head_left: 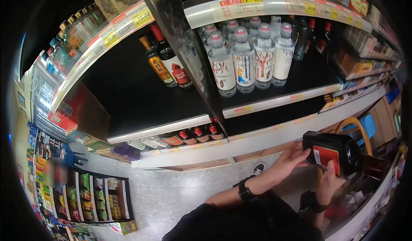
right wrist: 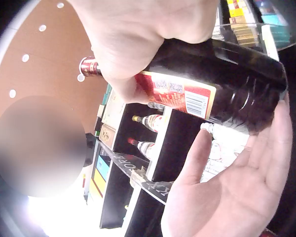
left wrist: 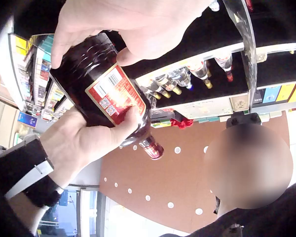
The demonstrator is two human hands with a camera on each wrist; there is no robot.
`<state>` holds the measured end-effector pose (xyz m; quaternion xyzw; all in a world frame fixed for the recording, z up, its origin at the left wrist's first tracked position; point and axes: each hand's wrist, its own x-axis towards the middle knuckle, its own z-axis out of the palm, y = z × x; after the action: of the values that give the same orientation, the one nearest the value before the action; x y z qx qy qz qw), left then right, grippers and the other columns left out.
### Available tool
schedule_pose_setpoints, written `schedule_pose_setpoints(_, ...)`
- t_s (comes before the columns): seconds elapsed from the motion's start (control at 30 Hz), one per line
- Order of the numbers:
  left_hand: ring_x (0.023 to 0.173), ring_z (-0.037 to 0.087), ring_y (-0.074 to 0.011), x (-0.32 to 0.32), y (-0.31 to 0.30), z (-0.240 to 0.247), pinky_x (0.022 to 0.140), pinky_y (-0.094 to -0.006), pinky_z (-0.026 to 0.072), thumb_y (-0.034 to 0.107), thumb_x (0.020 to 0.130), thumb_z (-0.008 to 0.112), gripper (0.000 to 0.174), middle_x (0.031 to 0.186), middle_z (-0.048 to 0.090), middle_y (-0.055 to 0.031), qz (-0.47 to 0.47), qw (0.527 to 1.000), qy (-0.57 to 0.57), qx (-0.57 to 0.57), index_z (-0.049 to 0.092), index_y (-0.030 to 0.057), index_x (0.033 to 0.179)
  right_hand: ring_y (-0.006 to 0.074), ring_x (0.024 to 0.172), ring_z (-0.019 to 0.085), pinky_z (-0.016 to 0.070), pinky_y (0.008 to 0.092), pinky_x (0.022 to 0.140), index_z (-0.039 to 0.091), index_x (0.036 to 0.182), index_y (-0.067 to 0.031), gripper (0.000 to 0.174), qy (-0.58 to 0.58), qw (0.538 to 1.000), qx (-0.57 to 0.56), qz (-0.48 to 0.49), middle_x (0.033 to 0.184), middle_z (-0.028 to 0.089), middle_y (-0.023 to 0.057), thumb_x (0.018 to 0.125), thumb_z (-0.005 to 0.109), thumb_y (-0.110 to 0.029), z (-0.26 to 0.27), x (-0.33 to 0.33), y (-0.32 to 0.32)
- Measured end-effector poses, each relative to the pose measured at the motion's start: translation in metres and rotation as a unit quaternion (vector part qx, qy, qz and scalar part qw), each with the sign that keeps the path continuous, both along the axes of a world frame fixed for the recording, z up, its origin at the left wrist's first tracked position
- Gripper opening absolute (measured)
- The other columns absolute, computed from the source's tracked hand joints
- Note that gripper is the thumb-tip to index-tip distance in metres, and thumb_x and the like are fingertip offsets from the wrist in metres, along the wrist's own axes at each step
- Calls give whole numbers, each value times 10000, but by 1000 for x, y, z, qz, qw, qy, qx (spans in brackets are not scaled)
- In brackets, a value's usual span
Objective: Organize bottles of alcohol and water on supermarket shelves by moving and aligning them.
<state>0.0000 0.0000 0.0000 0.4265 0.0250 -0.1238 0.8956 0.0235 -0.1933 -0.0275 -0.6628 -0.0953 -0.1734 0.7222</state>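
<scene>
A dark glass liquor bottle (head_left: 339, 153) with a red back label lies tilted between both hands, its neck pointing away to the right in the head view. My right hand (head_left: 329, 185) grips it near the shoulder, the thumb (left wrist: 126, 123) lying across the label. At the base end, my left hand (head_left: 295, 156) supports the bottle with fairly straight fingers. The right wrist view shows this left palm (right wrist: 227, 202) spread, fingertips at the base and thumb close to the bottle's side. A barcode (right wrist: 195, 104) and square codes are printed on the label.
Several clear bottles with pink caps (head_left: 244, 65) stand on the shelf ahead. Two dark bottles (head_left: 171, 63) are left of the divider (head_left: 189, 43). A lower ledge (head_left: 274, 133) runs along the shelves. A snack rack (head_left: 94, 196) stands lower left; a wooden chair (head_left: 358, 125) is at right.
</scene>
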Motion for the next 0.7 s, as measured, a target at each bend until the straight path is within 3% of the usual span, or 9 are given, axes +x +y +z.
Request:
schedule_pose_setpoints(0.07,1305,487,-230,-7,10,0,1045,-332,474,388,1006,587,698,1451,410,-174,-2,1000,21,15,299,-20,1494,249,1099,622,472,378,1022,522,1323,72,447,37,998,32,-33,1261,620,169,902,658,9,12,-10,21)
schedule_pose_setpoints(0.1,1305,487,-230,-47,-18,2,1045,-332,474,388,1006,587,698,1451,410,-174,0,999,40,-3,299,-20,1494,249,1099,622,472,378,1022,522,1323,72,447,56,998,14,-32,1261,620,169,902,658,9,27,-50,-4)
schedule_pose_setpoints(0.17,1267,521,-209,-59,-12,-3,1002,-357,484,412,1009,575,646,1342,539,-142,33,999,26,18,349,26,1475,242,1095,622,470,367,1018,532,1304,76,428,45,998,43,-18,1247,626,165,898,655,22,26,-59,8)
schedule_pose_setpoints(0.3,1229,530,-219,-100,6,5,1011,-347,496,421,1014,561,661,1388,480,-171,75,995,59,29,356,-24,1458,248,1120,618,465,375,1021,532,1308,65,448,44,992,106,45,1237,633,169,879,663,47,24,-88,31)
schedule_pose_setpoints(0.33,1230,532,-223,-106,11,2,1010,-351,495,425,1012,561,663,1388,484,-163,90,994,53,19,357,-23,1456,250,1135,612,464,379,1023,532,1312,55,483,34,997,40,52,1252,626,162,853,680,67,31,-93,35)
schedule_pose_setpoints(0.5,1184,574,-206,-141,55,13,1018,-366,482,365,1045,511,561,1336,552,-137,163,986,40,16,395,-11,1445,257,1190,585,443,399,1052,501,1357,46,628,-11,994,19,106,1294,600,163,774,733,35,21,-106,76)
schedule_pose_setpoints(0.57,1182,578,-199,-151,84,12,1026,-364,474,348,1052,500,545,1335,558,-131,170,985,11,28,401,-12,1448,273,1217,568,436,414,1062,467,1392,41,668,-82,980,30,180,1331,572,180,775,722,24,20,-103,102)
schedule_pose_setpoints(0.63,1181,581,-191,-165,115,14,1034,-362,465,330,1058,490,529,1334,565,-126,176,983,-14,45,407,-13,1451,309,1238,558,428,431,1072,416,1419,33,739,-56,978,39,199,1357,543,227,759,744,-27,42,-110,146)
schedule_pose_setpoints(0.7,1238,550,-192,-178,145,22,1068,-349,425,310,1061,489,548,1386,541,-131,261,957,-28,122,375,-23,1481,344,1269,539,422,444,1079,365,1419,28,792,-135,952,21,275,1363,524,276,741,759,-74,56,-108,189)
